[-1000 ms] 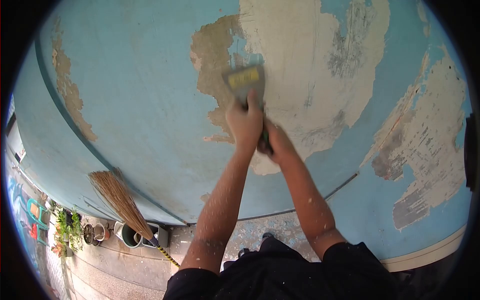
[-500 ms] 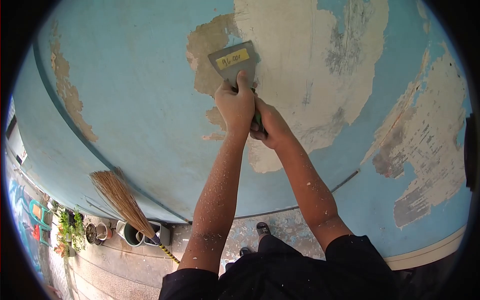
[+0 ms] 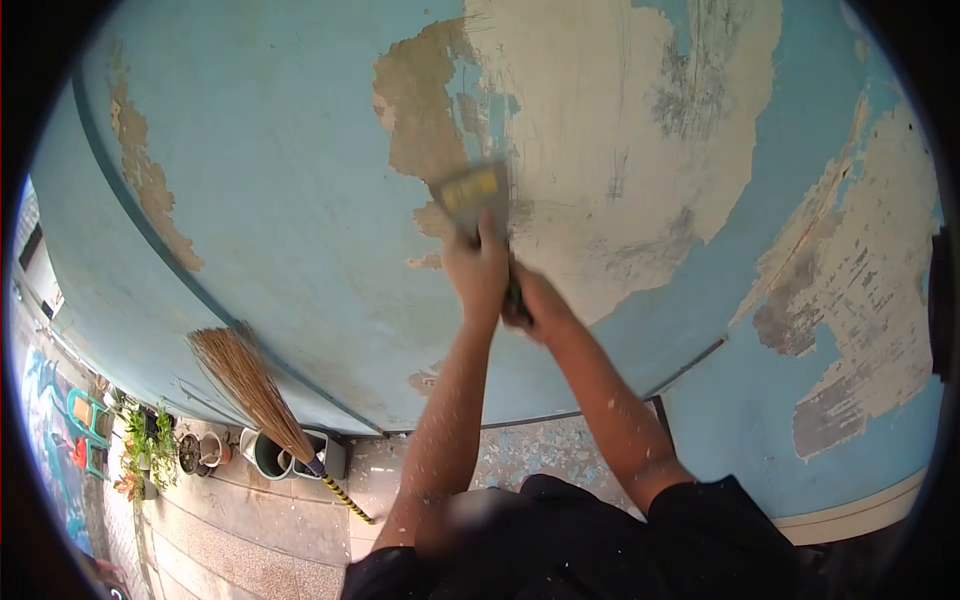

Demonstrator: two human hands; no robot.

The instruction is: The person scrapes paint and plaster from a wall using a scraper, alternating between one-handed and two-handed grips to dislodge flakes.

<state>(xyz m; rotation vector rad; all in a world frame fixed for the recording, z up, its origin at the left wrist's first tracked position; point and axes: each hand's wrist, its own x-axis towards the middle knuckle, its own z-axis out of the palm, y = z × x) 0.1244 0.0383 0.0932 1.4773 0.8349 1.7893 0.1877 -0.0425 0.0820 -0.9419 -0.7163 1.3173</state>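
Both of my hands grip one paint scraper [image 3: 474,200], a wide metal blade with a yellow label, blurred by motion. My left hand [image 3: 476,265] is wrapped round the upper handle, its thumb laid along the base of the blade. Lower on the handle, my right hand [image 3: 536,303] is closed round it, with a dark green part of the grip showing between the hands. The blade lies over the blue wall [image 3: 300,200], at the lower edge of a bare brownish patch [image 3: 415,110]. To its right spreads a large cream patch [image 3: 570,150] of stripped paint.
A stick broom [image 3: 255,390] leans at the lower left, beside grey bins [image 3: 325,455] and potted plants [image 3: 150,440]. Paint flakes [image 3: 540,450] litter the floor below the wall. Another scraped area [image 3: 870,290] is at the right.
Both hands have drawn the scraper downward along the wall, from the upper part of the brownish patch to its lower edge. The feet are now out of sight.
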